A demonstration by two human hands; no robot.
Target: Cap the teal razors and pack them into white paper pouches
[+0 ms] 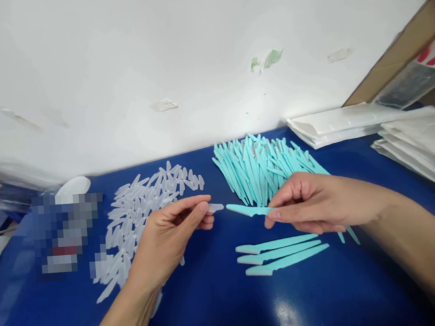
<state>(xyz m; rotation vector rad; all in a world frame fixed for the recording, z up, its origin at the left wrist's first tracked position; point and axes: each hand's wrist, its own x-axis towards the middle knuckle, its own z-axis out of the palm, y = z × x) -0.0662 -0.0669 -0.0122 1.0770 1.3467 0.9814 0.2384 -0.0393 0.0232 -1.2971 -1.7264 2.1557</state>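
Gap, narrow, between two facing ends: translucent piece (pixel 216 208) on the left, turquoise tool (pixel 247 210) on the right. Ends near each other, not touching.

Left hand (pixel 170 231): thumb and index finger pinched on the translucent piece; only its outer part shows, pointing right. Right hand (pixel 313 201): thumb and fingers closed on the turquoise tool behind its notch; broad end projects left. Far end of this tool cannot be told from other turquoise ends showing below the wrist.

Axes: both held parts run roughly crosswise in view, almost in one line; the tool dips slightly toward the right hand. Depth alignment cannot be judged from one view. Left fingertips are nearer the gap; the right hand grips farther back, leaving more of its part exposed.

Surroundings: heap of translucent pieces (pixel 142 203) on the blue bench (pixel 212 307), beyond and left of the left hand, partly hidden by it. Pile of turquoise tools (pixel 251 165) beyond the right hand, toward the wall (pixel 121 65). Three separate turquoise tools (pixel 279 254) lie side by side, nearer the wearer than the gap, broad ends left, handles slanting up to the right.
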